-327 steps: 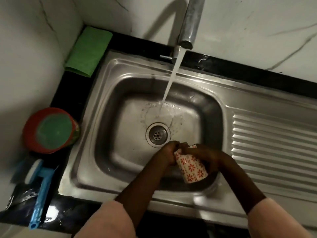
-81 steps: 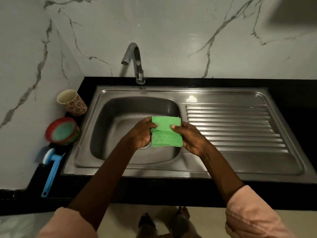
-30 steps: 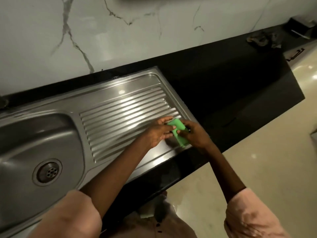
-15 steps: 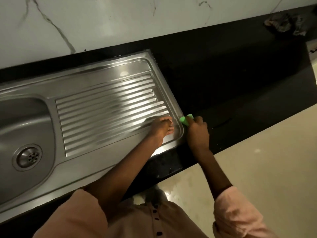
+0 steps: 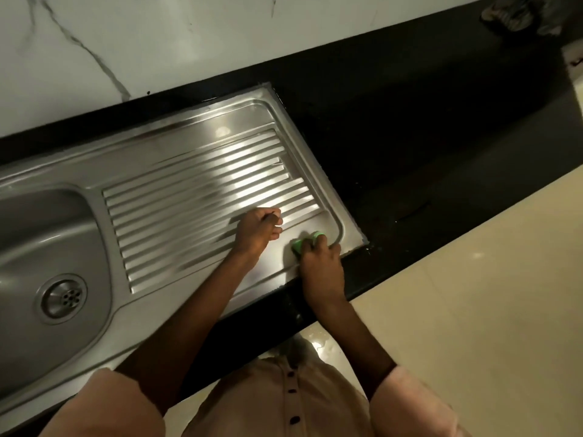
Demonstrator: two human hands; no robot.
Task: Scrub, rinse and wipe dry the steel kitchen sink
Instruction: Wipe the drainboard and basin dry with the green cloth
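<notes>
Head view: looked down on steel sink [image 5: 195, 152] set in black counter [image 5: 410, 137], marble wall behind. Basin w/ drain [image 5: 63, 298] at left, ribbed draining board [image 5: 202, 209] to the right. Right hand [image 5: 320, 266] pressed onto a folded green cloth [image 5: 307, 242] at near right corner of board, just inside the raised rim; grip curled over cloth, most of it hidden under fingers. Left hand [image 5: 258, 230] rested on the ribs just beside, fingers bent, nothing visibly held; how far closed, couldn't tell. Crumpled rag [image 5: 520, 14] lay far back on counter, well apart. Pink sleeves and buttoned shirt front at bottom edge, pale floor at right.
</notes>
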